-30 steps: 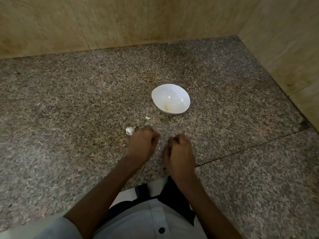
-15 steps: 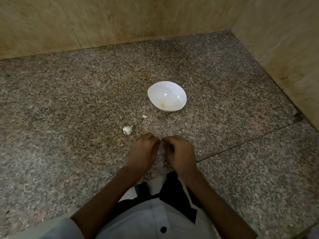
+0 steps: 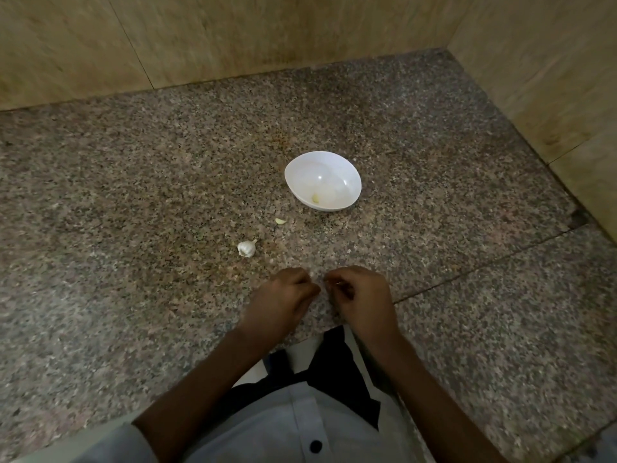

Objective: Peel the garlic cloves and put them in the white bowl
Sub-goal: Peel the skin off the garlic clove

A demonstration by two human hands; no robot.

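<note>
At the counter point(image 3: 133, 228) edge, my left hand point(image 3: 280, 299) and right hand point(image 3: 364, 299) had drawn close, curled, likely peeling; what they held I couldn't tell.

Light grey button-up shirt point(image 3: 300, 426), short sleeves, black button point(image 3: 316, 446); dark trousers point(image 3: 337, 372); forearms bare.

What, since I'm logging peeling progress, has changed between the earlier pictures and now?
The left hand and right hand drew together: a second ago their curled fingers were apart, now they almost meet. What they pinch is hidden; nothing was visibly taken or let go. The white bowl with its one clove, the garlic bulb and the loose piece on the counter stayed put.
</note>
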